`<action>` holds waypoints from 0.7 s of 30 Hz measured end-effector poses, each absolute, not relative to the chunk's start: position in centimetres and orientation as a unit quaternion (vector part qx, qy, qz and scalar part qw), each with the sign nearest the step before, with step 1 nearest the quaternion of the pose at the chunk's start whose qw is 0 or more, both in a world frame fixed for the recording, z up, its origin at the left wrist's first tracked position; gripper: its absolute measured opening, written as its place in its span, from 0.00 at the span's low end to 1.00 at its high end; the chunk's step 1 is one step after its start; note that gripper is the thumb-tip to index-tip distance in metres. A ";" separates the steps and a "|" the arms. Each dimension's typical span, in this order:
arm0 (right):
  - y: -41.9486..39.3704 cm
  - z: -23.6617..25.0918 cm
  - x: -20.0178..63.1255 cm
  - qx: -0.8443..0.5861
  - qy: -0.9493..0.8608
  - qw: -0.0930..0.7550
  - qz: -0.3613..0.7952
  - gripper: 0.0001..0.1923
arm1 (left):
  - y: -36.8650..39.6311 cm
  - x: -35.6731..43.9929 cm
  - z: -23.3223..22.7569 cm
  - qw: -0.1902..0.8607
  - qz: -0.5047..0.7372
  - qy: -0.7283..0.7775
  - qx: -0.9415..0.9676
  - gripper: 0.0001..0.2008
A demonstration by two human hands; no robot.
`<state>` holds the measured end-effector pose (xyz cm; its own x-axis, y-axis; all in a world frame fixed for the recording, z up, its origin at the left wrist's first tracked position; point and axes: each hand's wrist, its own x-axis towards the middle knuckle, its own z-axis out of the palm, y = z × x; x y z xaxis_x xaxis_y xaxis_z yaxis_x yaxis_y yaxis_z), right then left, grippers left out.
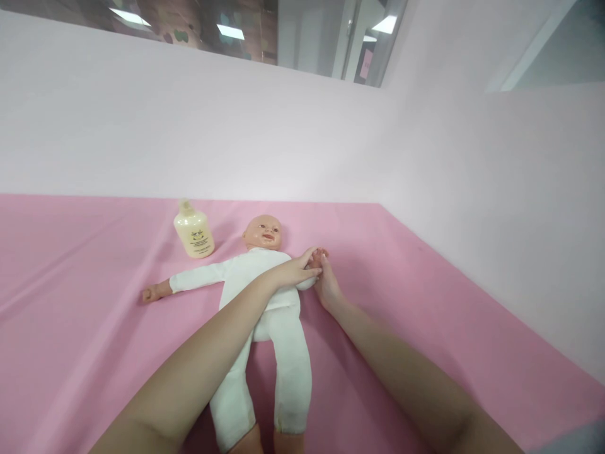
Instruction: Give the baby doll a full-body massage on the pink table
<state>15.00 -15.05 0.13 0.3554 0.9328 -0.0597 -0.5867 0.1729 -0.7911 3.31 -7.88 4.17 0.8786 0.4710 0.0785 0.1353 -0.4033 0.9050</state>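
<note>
On its back lies a baby doll [283,328] with a white cloth body, its bald head away from me. Reaching across the doll's chest, my left hand [299,270] is closed around the doll's hand and forearm on the right side. My right hand [327,284] meets it there from the right, fingers closed on the same small doll hand [319,254]. My own fingers partly cover that doll hand. The doll's other arm [196,277] stretches out to the left. Behind that arm stands a pale yellow lotion bottle [195,232].
Pink cloth [401,302] covers the surface under the doll, with a few creases at the left. A white wall [189,126] rises behind it and another along the right. Above the back wall a window [227,28] reflects ceiling lights.
</note>
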 end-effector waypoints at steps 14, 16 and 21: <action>-14.9 0.0 15.0 -0.379 -0.209 0.737 0.520 0.19 | -7.8 3.4 4.1 0.507 0.161 0.183 0.827 0.34; -14.9 0.1 14.9 -0.381 -0.203 0.737 0.521 0.19 | -7.8 3.4 4.0 0.510 0.170 0.180 0.824 0.34; -15.0 0.3 14.9 -0.381 -0.201 0.735 0.523 0.17 | -7.7 3.4 3.8 0.513 0.173 0.179 0.822 0.34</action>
<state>14.95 -15.01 0.30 0.3721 0.9225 -0.1026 -0.6156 0.1625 -0.7712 3.37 -7.69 3.82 0.8763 0.4712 0.1007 0.1165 -0.4100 0.9046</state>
